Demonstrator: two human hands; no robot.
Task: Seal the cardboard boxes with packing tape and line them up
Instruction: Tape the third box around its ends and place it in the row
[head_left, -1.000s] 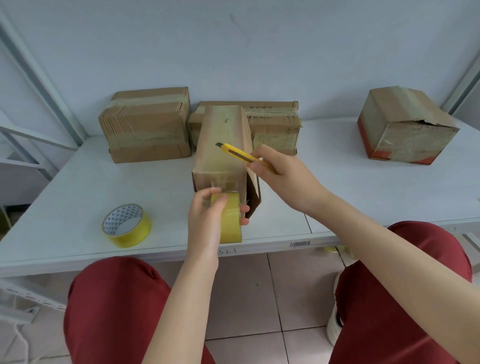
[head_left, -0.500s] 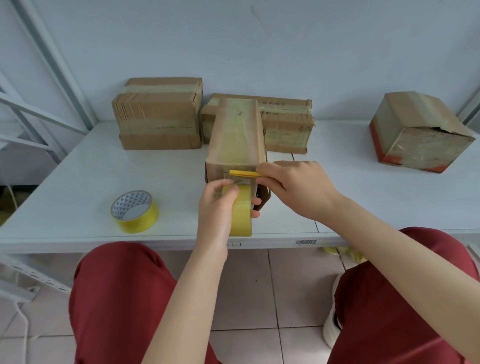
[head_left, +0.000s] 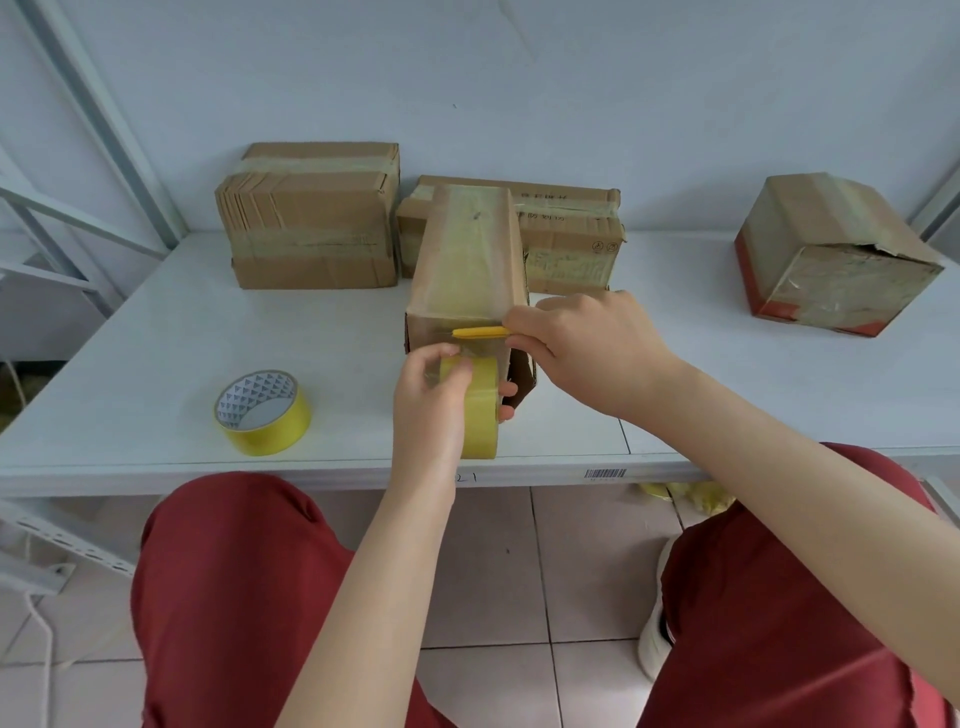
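Left hand (head_left: 434, 395) grips the tape roll (head_left: 480, 410), hiding its core; right hand (head_left: 587, 345) clasps a yellow knife (head_left: 480, 332), blade indistinct against the box (head_left: 465, 275)

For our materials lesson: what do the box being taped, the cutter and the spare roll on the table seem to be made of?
Box: brown corrugated cardboard, apparently; dull, with glossy clear tape along its top. Cutter: probably yellow plastic, smooth; its blade is too small to judge. Spare roll: shiny yellow tape, its core printed with triangles.
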